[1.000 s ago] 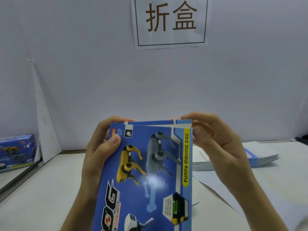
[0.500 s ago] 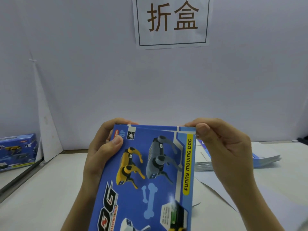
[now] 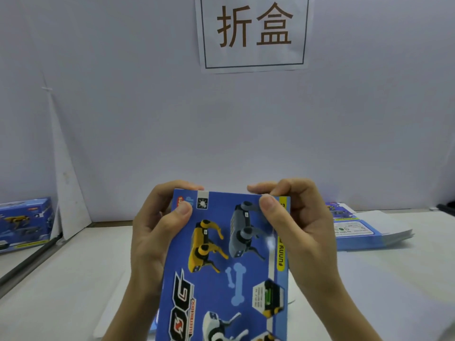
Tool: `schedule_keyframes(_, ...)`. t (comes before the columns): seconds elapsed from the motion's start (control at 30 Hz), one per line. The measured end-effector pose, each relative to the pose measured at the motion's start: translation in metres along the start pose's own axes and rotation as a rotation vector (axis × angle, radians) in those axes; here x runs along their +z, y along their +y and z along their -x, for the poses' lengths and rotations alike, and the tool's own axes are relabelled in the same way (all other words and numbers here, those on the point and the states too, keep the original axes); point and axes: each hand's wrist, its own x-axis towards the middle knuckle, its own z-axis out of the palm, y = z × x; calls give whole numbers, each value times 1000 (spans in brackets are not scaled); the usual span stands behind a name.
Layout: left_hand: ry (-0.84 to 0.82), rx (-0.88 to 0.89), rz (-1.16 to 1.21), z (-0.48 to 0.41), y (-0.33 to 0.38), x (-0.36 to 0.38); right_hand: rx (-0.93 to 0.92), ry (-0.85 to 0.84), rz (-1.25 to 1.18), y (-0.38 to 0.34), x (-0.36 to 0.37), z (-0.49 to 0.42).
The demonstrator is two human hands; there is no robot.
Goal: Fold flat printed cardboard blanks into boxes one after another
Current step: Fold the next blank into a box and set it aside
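Head camera. Held a blue printed cardboard blank (image 3: 229,271) up over the white table (image 3: 61,286), low in the middle of the view toward 6 o'clock, printed face turned to the camera, lower end cut off by the bottom edge. Read on that face a yellow robot dog, a grey one, pale bones below and a yellow lettered strip along the right side. Gripped the blank's upper left corner, at 10 o'clock of the sheet, with the left hand (image 3: 152,242): thumb pressed flat on the print, fingers curled over the top edge and behind. Pinched the top edge at 1 o'clock with the right hand (image 3: 305,232): thumb tip on the print beside the grey dog's upper end, forefinger hooked over the edge, the other fingers curled behind the right side. Had a stack of flat blanks (image 3: 369,232) lying on the table at 3 o'clock, partly hidden behind the right hand, and a folded blue box (image 3: 24,222) standing at 9 o'clock at the left edge, well apart from both hands. Faced a white wall (image 3: 147,119) with a paper sign (image 3: 253,33) at 12 o'clock, two brown characters in a dark frame.
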Motion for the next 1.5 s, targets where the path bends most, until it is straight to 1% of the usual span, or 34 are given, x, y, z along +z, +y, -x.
schedule_keyframes(0.1,16,13,21,4,3,5,48,-58,6,-1,-5,0)
schedule_keyframes(0.2,2,25,3,3,8,4,7,-72,-70,-2,-6,1)
schedule_keyframes(0.3,-27,23,10,4,7,3,6,-83,-99,-3,-6,0)
schedule_keyframes(0.4,-38,34,9,5,4,2,-20,-68,-55,-2,-6,0)
schedule_keyframes(0.5,-61,124,-15,3,3,-1,-24,-53,11,1,-5,-1)
schedule_keyframes(0.57,-41,189,-2,0,0,-6,67,-81,114,4,-9,-4)
schedule_keyframes(0.6,-23,220,-3,-2,0,-10,161,-122,162,6,-13,-6)
schedule_keyframes(0.67,-28,236,-44,-7,-1,-19,362,-249,164,8,-21,-8)
schedule_keyframes(0.7,-55,208,-87,-9,0,-23,392,-305,176,9,-25,-9)
schedule_keyframes(0.73,-94,161,-144,-11,2,-28,368,-331,233,10,-27,-10)
schedule_keyframes(0.8,-186,82,-311,-14,7,-36,270,-331,327,10,-29,-11)
schedule_keyframes(0.83,-227,75,-423,-14,10,-40,236,-332,342,9,-29,-12)
schedule_keyframes(0.93,-338,182,-790,-11,19,-42,119,-372,401,4,-32,-12)
schedule_keyframes(0.97,-370,208,-858,-9,19,-39,74,-396,444,3,-31,-12)
schedule_keyframes(1.0,-392,196,-870,-8,18,-34,36,-418,484,2,-30,-11)
schedule_keyframes(1.03,-389,170,-852,-7,15,-30,5,-427,521,3,-28,-11)
schedule_keyframes(1.1,-287,153,-823,-7,5,-24,-26,-369,584,5,-25,-10)
schedule_keyframes(1.17,-172,114,-715,-10,-4,-23,17,-191,664,10,-25,-11)
schedule_keyframes(1.27,-108,39,-375,-16,-21,-29,191,154,801,18,-32,-16)
schedule_keyframes(1.3,-88,-16,-235,-18,-30,-32,286,214,770,20,-35,-18)
schedule_keyframes(1.33,-70,-104,-76,-19,-37,-34,400,224,668,22,-38,-19)
schedule_keyframes(1.37,-68,-205,54,-20,-43,-35,497,199,509,25,-39,-19)
schedule_keyframes(1.4,-85,-294,121,-21,-49,-36,550,164,330,29,-41,-19)
schedule_keyframes(1.43,-122,-362,111,-21,-54,-39,561,148,181,32,-42,-18)
schedule_keyframes(1.47,-172,-414,47,-20,-58,-42,540,162,97,35,-43,-18)
schedule_keyframes(1.5,-215,-464,-51,-19,-61,-45,498,185,78,38,-44,-18)
